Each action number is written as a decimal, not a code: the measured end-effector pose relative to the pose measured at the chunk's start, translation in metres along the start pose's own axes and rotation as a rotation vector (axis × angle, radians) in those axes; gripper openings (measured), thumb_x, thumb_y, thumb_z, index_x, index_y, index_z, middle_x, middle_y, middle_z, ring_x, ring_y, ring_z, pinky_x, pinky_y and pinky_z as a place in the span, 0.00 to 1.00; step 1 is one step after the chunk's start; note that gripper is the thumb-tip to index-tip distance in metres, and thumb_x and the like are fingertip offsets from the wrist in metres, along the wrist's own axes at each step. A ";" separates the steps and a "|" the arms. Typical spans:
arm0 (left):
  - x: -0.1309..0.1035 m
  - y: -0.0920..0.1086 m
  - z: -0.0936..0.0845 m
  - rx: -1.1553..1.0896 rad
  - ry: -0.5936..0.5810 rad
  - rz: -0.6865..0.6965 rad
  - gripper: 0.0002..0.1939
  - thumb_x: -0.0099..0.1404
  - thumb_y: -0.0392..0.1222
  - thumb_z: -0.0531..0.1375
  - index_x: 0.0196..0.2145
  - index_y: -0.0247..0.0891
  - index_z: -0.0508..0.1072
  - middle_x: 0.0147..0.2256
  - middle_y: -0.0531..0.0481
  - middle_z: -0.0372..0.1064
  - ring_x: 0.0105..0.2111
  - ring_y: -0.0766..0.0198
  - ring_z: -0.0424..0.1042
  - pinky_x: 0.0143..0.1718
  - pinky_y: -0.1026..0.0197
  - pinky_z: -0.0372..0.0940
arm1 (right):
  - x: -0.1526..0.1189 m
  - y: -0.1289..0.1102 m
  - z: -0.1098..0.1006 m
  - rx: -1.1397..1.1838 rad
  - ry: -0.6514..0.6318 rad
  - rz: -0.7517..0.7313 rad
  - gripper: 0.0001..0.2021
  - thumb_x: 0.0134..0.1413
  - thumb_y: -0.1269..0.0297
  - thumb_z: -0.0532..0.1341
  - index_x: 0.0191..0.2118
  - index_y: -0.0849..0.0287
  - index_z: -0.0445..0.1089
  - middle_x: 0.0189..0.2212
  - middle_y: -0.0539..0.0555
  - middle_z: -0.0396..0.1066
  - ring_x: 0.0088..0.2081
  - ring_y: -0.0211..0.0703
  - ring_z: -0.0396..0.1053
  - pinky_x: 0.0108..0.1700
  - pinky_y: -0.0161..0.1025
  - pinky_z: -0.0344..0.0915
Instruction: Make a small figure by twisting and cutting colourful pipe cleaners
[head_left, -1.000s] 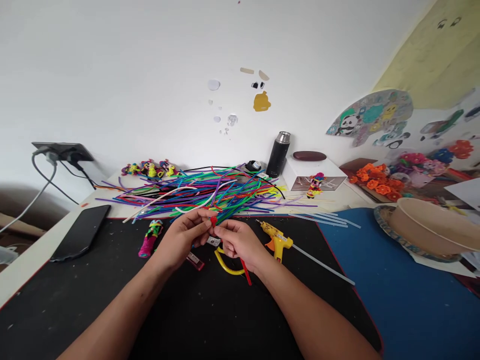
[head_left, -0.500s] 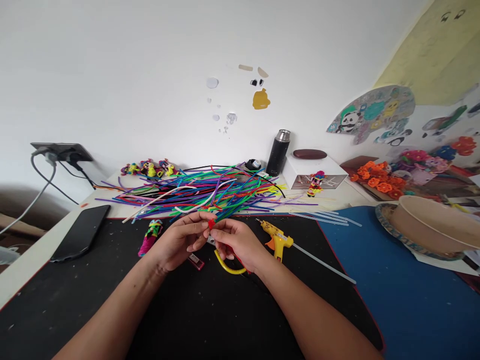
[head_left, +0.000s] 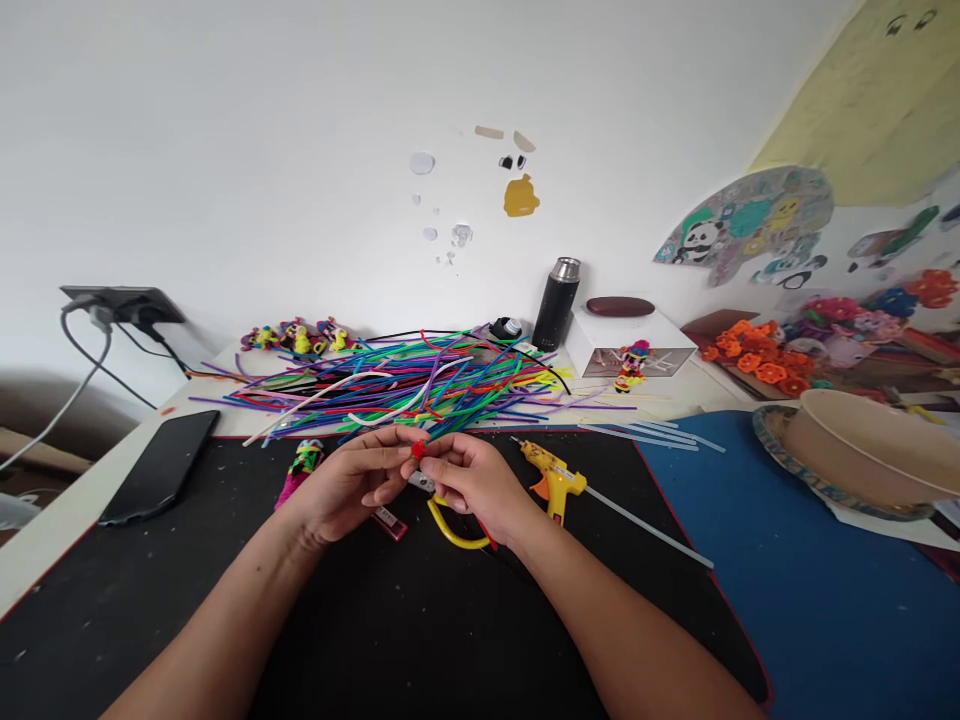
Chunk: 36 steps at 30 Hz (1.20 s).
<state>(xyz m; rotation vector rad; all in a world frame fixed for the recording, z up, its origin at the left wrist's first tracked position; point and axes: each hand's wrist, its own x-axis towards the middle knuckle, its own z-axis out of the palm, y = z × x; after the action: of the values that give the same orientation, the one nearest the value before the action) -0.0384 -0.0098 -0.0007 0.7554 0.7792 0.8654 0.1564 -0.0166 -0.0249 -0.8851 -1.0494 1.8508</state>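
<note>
Over the black mat, my left hand [head_left: 358,482] pinches a small red coiled pipe cleaner [head_left: 418,451] between thumb and fingertips. The fingertips of my right hand [head_left: 480,482] close on the same red piece from the other side. A red length shows beneath the right hand near the wrist. Under my hands lies a tool with a curved yellow handle [head_left: 456,535], its head partly hidden. A small dark red box [head_left: 391,523] lies below my left hand. Left of that hand is a pink, green and yellow pipe-cleaner figure [head_left: 306,460], partly covered by my wrist.
A yellow glue gun [head_left: 559,480] with a clear glue stick lies right of my hands. Behind them spreads a pile of coloured pipe cleaners [head_left: 420,380]. A phone [head_left: 161,465] lies left; a black flask [head_left: 556,305], white box [head_left: 660,350] and bowl [head_left: 870,440] stand farther off.
The red piece has turned and moved slightly left in my fingers. My right-hand fingers have lifted a little off the yellow handle area, showing more of it.
</note>
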 end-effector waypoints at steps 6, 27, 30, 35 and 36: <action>-0.001 0.001 -0.002 -0.034 -0.046 -0.038 0.17 0.58 0.35 0.71 0.47 0.37 0.82 0.25 0.52 0.71 0.14 0.79 0.53 0.14 0.74 0.43 | 0.000 0.000 0.000 -0.007 -0.034 -0.027 0.18 0.49 0.53 0.74 0.40 0.59 0.74 0.21 0.45 0.68 0.18 0.30 0.53 0.19 0.31 0.44; 0.003 -0.007 0.003 -0.038 -0.040 -0.095 0.20 0.59 0.38 0.71 0.50 0.36 0.80 0.25 0.53 0.68 0.16 0.76 0.56 0.16 0.72 0.45 | -0.001 -0.003 0.000 -0.020 -0.008 -0.050 0.14 0.49 0.56 0.71 0.36 0.59 0.72 0.20 0.43 0.68 0.16 0.29 0.53 0.20 0.33 0.47; 0.001 -0.008 0.007 0.125 0.040 0.008 0.22 0.60 0.47 0.73 0.50 0.36 0.80 0.27 0.51 0.71 0.19 0.71 0.64 0.17 0.70 0.51 | -0.001 -0.006 0.000 -0.014 0.025 -0.039 0.15 0.48 0.56 0.72 0.35 0.59 0.71 0.19 0.43 0.67 0.16 0.30 0.53 0.20 0.33 0.48; -0.001 -0.005 0.012 0.527 0.110 0.277 0.22 0.60 0.50 0.73 0.48 0.37 0.81 0.28 0.52 0.70 0.24 0.66 0.67 0.24 0.66 0.62 | 0.000 -0.008 -0.001 -0.020 0.084 -0.022 0.16 0.47 0.54 0.72 0.32 0.58 0.69 0.16 0.39 0.60 0.14 0.29 0.51 0.19 0.32 0.46; -0.002 -0.005 0.012 0.589 0.122 0.317 0.21 0.60 0.50 0.73 0.47 0.37 0.81 0.29 0.51 0.72 0.25 0.65 0.68 0.26 0.64 0.64 | 0.000 -0.008 -0.001 -0.028 0.088 -0.026 0.16 0.46 0.54 0.72 0.32 0.58 0.69 0.15 0.39 0.59 0.14 0.29 0.51 0.18 0.32 0.46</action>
<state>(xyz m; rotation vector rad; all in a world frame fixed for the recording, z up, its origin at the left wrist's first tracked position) -0.0272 -0.0164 0.0022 1.3838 1.0594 0.9801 0.1594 -0.0139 -0.0180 -0.9564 -1.0299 1.7631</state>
